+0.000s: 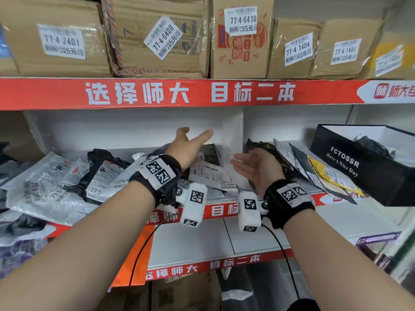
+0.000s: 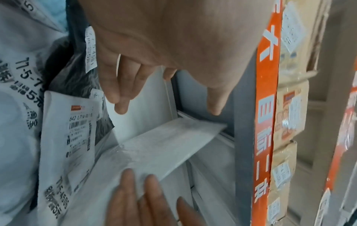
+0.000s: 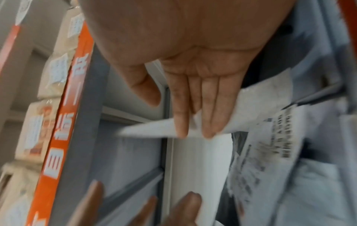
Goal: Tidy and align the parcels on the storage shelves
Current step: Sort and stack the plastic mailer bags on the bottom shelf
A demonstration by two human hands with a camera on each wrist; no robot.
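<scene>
On the middle shelf soft mail bags lie in a loose heap. My left hand and right hand reach in with palms facing each other, fingers straight, gripping nothing. Between and below them lies a white parcel labelled 77-5-4506. In the left wrist view my left hand hovers over a flat white parcel beside the labelled bag. The blurred right wrist view has my right hand with fingertips over a white parcel's corner; I cannot tell whether they touch.
Grey and black bags pile up at the left and overhang the shelf's red edge. Several flat parcels lean against a black open box at the right. Labelled cardboard cartons fill the shelf above. A lower white shelf sits beneath.
</scene>
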